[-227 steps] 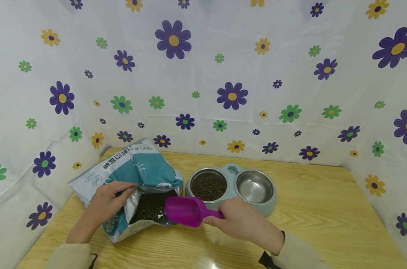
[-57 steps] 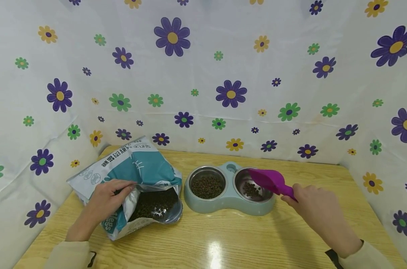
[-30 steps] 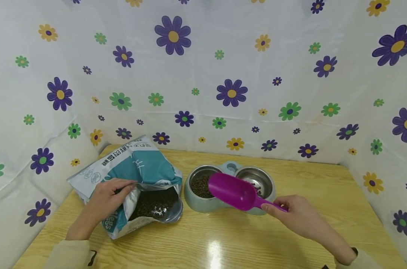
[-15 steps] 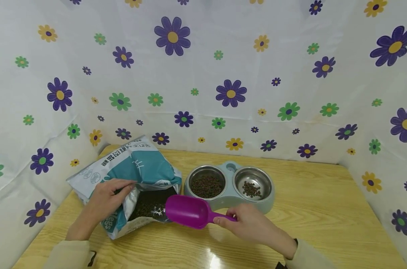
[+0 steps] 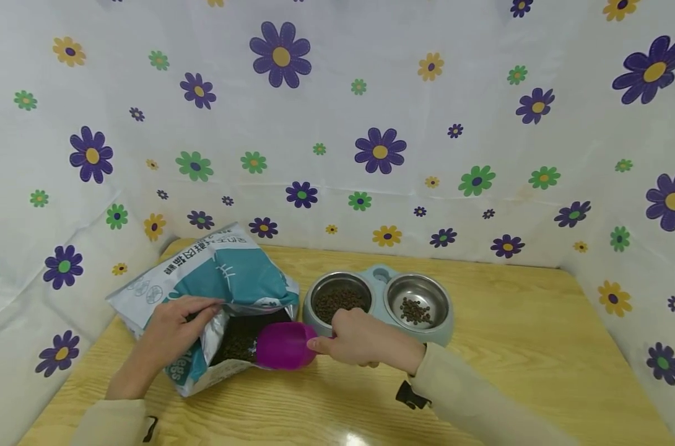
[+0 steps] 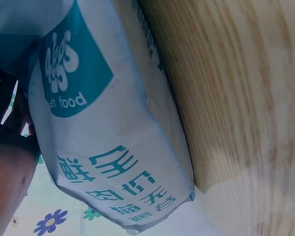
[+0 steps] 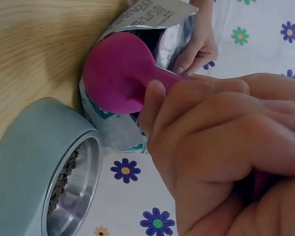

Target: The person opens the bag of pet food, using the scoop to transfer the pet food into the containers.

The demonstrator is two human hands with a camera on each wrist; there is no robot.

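My left hand (image 5: 167,331) pinches the upper edge of a white and teal pet food bag (image 5: 254,272), which lies with its mouth open on the left. Inside is dark brown kibble (image 5: 237,344). In my right hand (image 5: 365,337) is the handle of a magenta scoop (image 5: 282,345). The scoop's front part sits in the mouth of the bag, and its tip is turned toward the kibble. From the right wrist view, the scoop (image 7: 118,73) is seen from its back end, with my fingers curled round the handle. The bag's printed side (image 6: 103,132) fills much of the left wrist view.
Right of the bag stands a pale blue double feeder (image 5: 379,286). Its left steel bowl (image 5: 319,284) has a layer of kibble, partly behind my right hand; the right steel bowl (image 5: 440,303) holds a small heap. A flowered cloth (image 5: 337,124) hangs behind the wooden table (image 5: 516,359).
The right bowl, bare at first, now holds a small heap of kibble. My right hand has brought the scoop from over that bowl leftward into the bag's mouth. My left hand stays put.
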